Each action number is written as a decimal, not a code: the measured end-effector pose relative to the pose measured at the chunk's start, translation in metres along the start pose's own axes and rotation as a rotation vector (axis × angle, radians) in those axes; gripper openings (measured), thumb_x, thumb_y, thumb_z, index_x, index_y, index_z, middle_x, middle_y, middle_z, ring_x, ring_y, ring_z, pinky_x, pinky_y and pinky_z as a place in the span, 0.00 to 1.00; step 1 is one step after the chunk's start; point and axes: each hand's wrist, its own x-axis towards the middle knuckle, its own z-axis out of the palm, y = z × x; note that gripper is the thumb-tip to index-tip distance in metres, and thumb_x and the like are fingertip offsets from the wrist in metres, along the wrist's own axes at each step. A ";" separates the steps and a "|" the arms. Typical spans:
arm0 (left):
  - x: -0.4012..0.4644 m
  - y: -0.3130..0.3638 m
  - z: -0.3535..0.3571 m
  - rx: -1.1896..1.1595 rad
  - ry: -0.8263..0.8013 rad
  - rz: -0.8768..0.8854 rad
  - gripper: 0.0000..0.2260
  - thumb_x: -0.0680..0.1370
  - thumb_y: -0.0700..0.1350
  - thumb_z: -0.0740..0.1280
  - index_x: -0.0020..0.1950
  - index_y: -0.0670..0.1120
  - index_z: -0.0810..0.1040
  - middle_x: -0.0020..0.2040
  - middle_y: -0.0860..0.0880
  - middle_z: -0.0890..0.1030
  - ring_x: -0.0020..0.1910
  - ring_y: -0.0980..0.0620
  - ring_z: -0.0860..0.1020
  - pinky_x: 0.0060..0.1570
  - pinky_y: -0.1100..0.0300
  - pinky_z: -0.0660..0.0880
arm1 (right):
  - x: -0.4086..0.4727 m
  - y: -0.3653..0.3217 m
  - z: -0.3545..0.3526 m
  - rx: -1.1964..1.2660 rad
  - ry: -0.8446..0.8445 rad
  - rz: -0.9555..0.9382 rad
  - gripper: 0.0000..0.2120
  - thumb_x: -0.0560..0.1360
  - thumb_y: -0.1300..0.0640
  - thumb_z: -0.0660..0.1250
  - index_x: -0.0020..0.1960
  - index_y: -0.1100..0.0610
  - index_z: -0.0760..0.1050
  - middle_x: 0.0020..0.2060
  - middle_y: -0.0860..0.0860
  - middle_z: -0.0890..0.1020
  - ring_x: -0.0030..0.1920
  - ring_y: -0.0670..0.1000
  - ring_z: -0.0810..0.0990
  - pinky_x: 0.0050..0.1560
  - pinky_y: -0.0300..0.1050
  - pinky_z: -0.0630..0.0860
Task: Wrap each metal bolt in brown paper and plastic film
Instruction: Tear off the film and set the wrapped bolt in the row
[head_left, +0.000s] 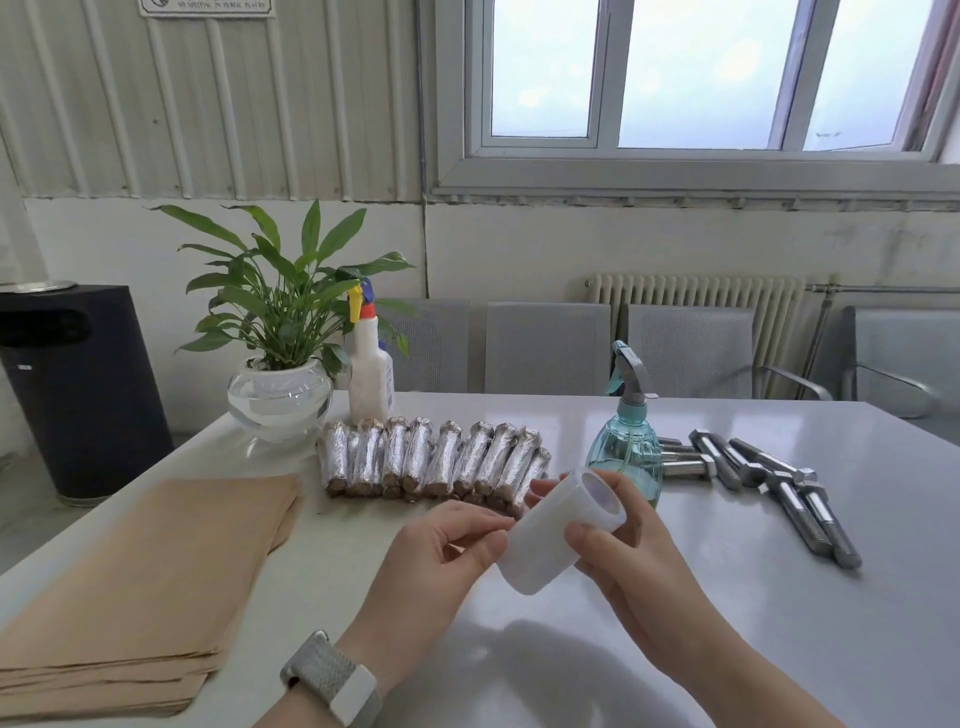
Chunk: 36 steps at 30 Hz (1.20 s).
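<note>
My right hand grips a white roll of plastic film, held above the table's middle. My left hand pinches at the roll's surface near its left side with thumb and fingertips. Several bare metal bolts lie loose on the right of the white table. A row of several wrapped bolts lies behind my hands. A stack of brown paper sheets covers the table's left side.
A teal spray bottle stands just behind the roll. A white spray bottle and a potted plant in a glass bowl stand at the back left. Grey chairs line the far edge. A black bin stands at left.
</note>
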 end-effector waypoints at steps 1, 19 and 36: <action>0.000 0.001 -0.001 0.092 0.006 0.056 0.08 0.76 0.42 0.72 0.48 0.54 0.86 0.47 0.58 0.83 0.46 0.57 0.81 0.42 0.65 0.74 | 0.000 -0.001 0.000 -0.012 -0.009 -0.004 0.19 0.67 0.64 0.68 0.58 0.57 0.75 0.56 0.56 0.83 0.58 0.59 0.80 0.65 0.60 0.73; 0.000 0.001 -0.008 0.856 -0.054 0.431 0.09 0.72 0.53 0.62 0.36 0.55 0.81 0.37 0.60 0.79 0.30 0.62 0.75 0.44 0.62 0.65 | -0.008 -0.007 0.007 -0.348 -0.146 -0.079 0.19 0.65 0.64 0.67 0.53 0.50 0.76 0.52 0.56 0.82 0.54 0.57 0.81 0.52 0.44 0.79; -0.002 0.003 -0.005 -0.039 -0.061 -0.130 0.07 0.74 0.51 0.73 0.50 0.51 0.85 0.47 0.57 0.85 0.45 0.58 0.81 0.44 0.68 0.75 | 0.001 0.001 -0.003 -0.061 -0.015 0.019 0.22 0.65 0.61 0.70 0.58 0.59 0.75 0.55 0.63 0.80 0.59 0.67 0.76 0.64 0.66 0.72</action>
